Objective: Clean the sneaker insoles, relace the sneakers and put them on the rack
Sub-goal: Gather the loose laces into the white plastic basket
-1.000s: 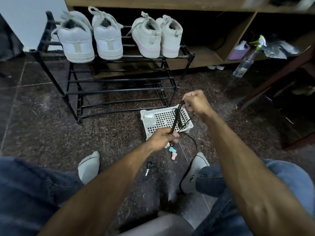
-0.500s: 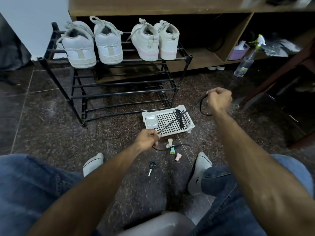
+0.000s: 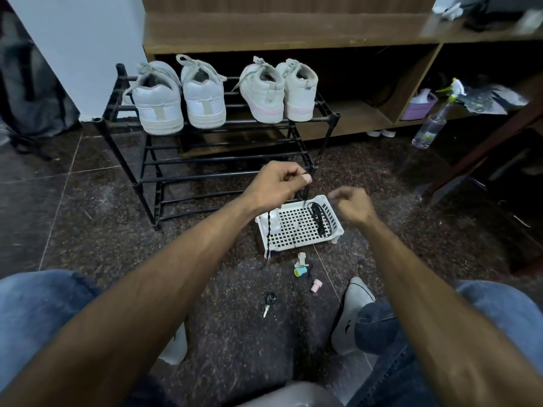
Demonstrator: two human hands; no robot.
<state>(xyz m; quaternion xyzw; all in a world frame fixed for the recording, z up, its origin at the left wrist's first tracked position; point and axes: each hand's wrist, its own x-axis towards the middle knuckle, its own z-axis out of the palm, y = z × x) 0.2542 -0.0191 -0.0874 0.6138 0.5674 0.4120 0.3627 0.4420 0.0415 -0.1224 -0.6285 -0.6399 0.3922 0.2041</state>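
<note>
Two pairs of white sneakers stand heels-out on the top tier of the black rack (image 3: 223,180): a plain pair (image 3: 179,104) at left and a pink-striped pair (image 3: 279,94) at right. My left hand (image 3: 277,185) is raised over the white perforated basket (image 3: 333,232) and pinches a black shoelace (image 3: 268,230). One strand hangs past the basket's left edge to the floor, another drops into the basket. More black lace (image 3: 318,220) lies coiled in the basket. My right hand (image 3: 354,205) hovers over the basket's right side, fingers loosely curled and blurred, with nothing seen in them.
On the floor before the basket lie small white, teal (image 3: 300,272) and pink (image 3: 316,286) caps and a key (image 3: 269,302). A spray bottle (image 3: 429,127) and a purple tub (image 3: 418,105) sit at the wooden shelf at right. My socked foot (image 3: 352,312) rests nearby.
My left hand rose and moved forward with the lace. My right hand came back left toward the basket, and the loop it held is no longer seen in it.
</note>
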